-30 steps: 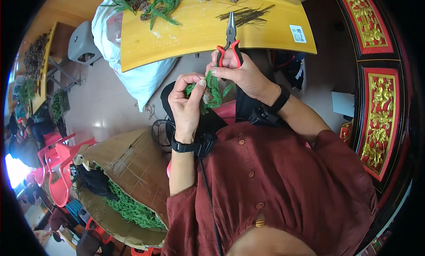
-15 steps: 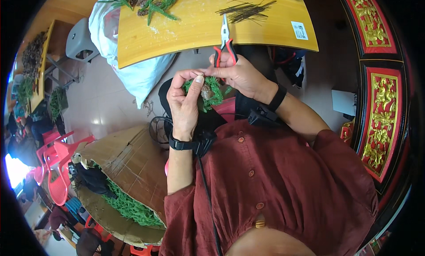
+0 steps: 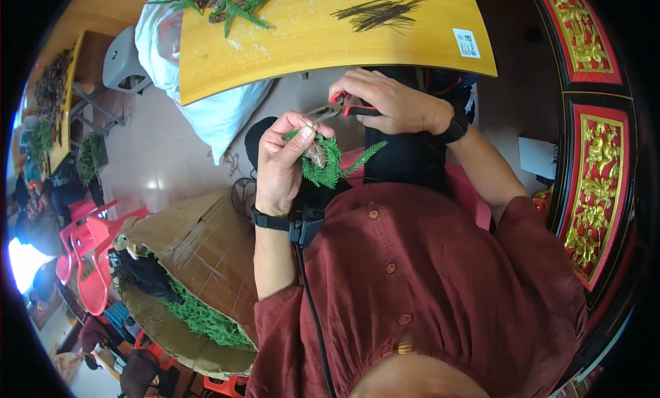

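My left hand (image 3: 283,160) pinches the top of a small green artificial pine sprig (image 3: 330,169) with a brown pine cone (image 3: 315,154) set among its needles. The sprig hangs below the fingers over my lap, one branch pointing right. My right hand (image 3: 395,103) is wrapped round the red-and-black handles of needle-nose pliers (image 3: 354,109). Their silver jaws point left and reach the tips of my left fingers, just above the pine cone. Whether the jaws grip a wire there is too small to tell.
Ahead stands a yellow table (image 3: 295,50) bearing a pile of thin dark wires (image 3: 385,14) and pine branches with cones (image 3: 237,9). A white sack (image 3: 213,119) leans at its left. Lower left is a cardboard box (image 3: 199,250) holding green sprigs (image 3: 206,312). Pink chairs (image 3: 93,281) stand farther left.
The pliers have swung from pointing up at the table to pointing left, their jaws now at my left fingertips. My right hand has turned and moved right. The sprig has tilted slightly.
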`<state>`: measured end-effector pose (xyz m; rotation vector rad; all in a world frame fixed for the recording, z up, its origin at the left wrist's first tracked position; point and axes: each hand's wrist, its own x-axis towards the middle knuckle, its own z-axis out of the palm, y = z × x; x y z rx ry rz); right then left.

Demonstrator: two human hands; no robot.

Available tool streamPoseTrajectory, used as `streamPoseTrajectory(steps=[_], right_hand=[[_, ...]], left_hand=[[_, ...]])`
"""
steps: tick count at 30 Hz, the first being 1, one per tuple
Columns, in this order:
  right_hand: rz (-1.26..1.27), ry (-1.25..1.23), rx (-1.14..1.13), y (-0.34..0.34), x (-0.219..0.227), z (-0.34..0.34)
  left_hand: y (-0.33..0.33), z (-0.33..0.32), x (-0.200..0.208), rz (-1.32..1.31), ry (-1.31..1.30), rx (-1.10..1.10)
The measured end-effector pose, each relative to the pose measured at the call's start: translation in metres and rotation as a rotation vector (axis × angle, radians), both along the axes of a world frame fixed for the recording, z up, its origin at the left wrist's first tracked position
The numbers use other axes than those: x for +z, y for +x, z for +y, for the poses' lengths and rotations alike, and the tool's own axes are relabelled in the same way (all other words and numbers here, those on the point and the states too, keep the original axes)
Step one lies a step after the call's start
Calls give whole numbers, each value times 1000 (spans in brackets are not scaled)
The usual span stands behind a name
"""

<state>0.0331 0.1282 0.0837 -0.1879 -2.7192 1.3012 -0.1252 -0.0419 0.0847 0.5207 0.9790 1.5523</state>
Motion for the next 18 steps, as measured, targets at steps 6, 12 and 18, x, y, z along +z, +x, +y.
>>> streamPoseTrajectory(steps=[6, 12, 18], right_hand=[[20, 62, 123, 9, 1, 17], [86, 186, 176, 13, 6, 22], [126, 187, 204, 16, 2, 19]], left_hand=[[2, 1, -9, -34, -11, -140], [12, 1, -9, -147, 8, -266], [24, -1, -8, -291, 32, -321]])
